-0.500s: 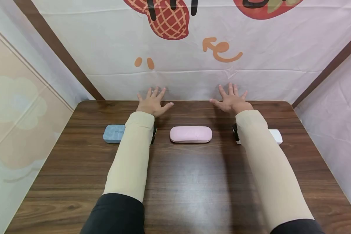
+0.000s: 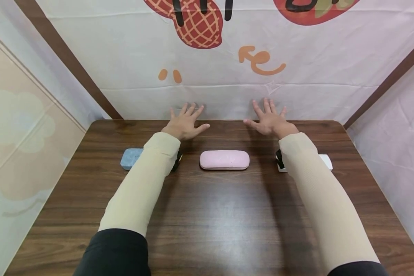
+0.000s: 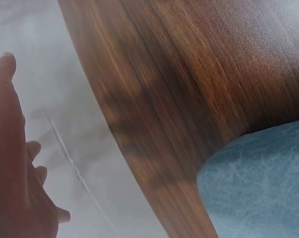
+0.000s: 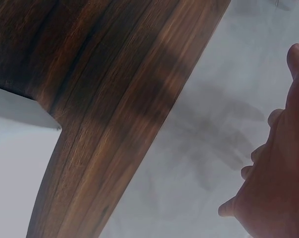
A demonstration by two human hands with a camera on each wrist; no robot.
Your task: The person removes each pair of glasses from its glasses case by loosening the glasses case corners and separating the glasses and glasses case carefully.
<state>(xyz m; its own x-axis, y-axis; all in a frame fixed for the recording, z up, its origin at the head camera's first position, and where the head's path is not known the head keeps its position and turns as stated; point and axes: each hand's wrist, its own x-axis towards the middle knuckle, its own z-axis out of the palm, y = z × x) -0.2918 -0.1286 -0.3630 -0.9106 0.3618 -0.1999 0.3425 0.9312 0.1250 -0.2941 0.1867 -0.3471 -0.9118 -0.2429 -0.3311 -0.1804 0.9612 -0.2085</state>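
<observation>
Both hands reach out over the far edge of the table with fingers spread and nothing held. The left hand (image 2: pixel 183 126) is beyond a blue case (image 2: pixel 130 158), which the left forearm partly covers; its rounded end fills a corner of the left wrist view. My right hand (image 2: pixel 270 122) is beyond a white case (image 2: pixel 326 161), mostly hidden under the right forearm. Between the two arms lies a pink glasses case (image 2: pixel 224 160), closed, with neither hand touching it.
The dark wood table (image 2: pixel 214 222) ends at a white printed cloth (image 2: pixel 220 69) hanging behind it. Further cloth panels (image 2: pixel 24 153) stand along the left and right sides. Black straps (image 2: pixel 280 158) show at the wrists.
The left hand has shifted a little to the right, its forearm now slanting more. The right hand has moved slightly left. All three cases lie where they were.
</observation>
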